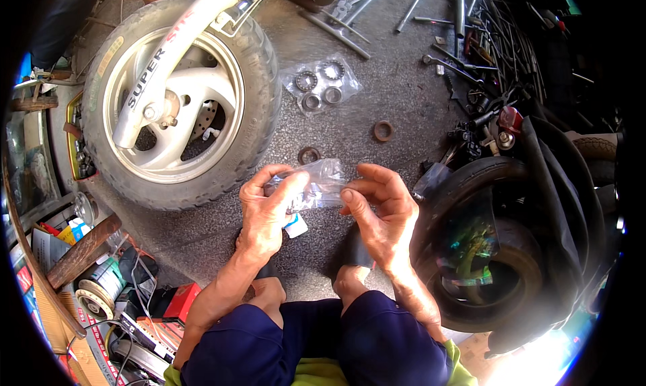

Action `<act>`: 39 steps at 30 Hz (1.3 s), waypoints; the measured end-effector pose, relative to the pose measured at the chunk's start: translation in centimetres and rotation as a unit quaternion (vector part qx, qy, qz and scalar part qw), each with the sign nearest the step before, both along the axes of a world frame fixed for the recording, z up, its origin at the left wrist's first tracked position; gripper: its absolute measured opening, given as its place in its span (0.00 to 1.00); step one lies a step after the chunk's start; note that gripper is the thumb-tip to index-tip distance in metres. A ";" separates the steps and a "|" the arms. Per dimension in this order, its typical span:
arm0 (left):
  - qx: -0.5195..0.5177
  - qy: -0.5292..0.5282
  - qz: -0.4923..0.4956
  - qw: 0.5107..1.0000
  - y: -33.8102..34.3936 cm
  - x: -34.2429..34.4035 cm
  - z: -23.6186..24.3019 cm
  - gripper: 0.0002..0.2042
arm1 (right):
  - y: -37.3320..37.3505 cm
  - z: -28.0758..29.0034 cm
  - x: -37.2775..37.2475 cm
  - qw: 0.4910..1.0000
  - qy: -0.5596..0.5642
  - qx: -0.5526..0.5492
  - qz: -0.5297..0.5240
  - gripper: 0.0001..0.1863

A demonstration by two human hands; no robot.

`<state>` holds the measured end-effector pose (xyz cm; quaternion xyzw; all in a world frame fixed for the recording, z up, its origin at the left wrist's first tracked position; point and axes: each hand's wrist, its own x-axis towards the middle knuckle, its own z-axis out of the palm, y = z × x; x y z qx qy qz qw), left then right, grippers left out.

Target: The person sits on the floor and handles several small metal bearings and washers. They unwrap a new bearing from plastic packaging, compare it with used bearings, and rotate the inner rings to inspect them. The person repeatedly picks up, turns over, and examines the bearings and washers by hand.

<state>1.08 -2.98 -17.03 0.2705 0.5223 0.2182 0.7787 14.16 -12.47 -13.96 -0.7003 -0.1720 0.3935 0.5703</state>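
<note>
A crinkled clear plastic bag is between my hands. My left hand grips it with thumb and fingers, partly hiding what is inside. My right hand pinches the bag's right edge with curled fingers. A small white and blue piece shows beneath the bag. On the ground just beyond lie a dark ring and a brown ring. Farther up, several bearing rings rest on a flat clear plastic sheet or bag.
A wheel on a white fork stands at upper left, a person's limb behind it. Tools and metal bars crowd the upper right. Tyres lie at right. Boxes, a wooden piece and clutter fill the lower left.
</note>
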 end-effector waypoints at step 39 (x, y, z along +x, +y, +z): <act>-0.288 -0.114 -0.009 0.951 -0.9 -1.0 -3.1 0.12 | 0.1 -1.8 0.7 0.877 -0.429 0.131 0.170 0.20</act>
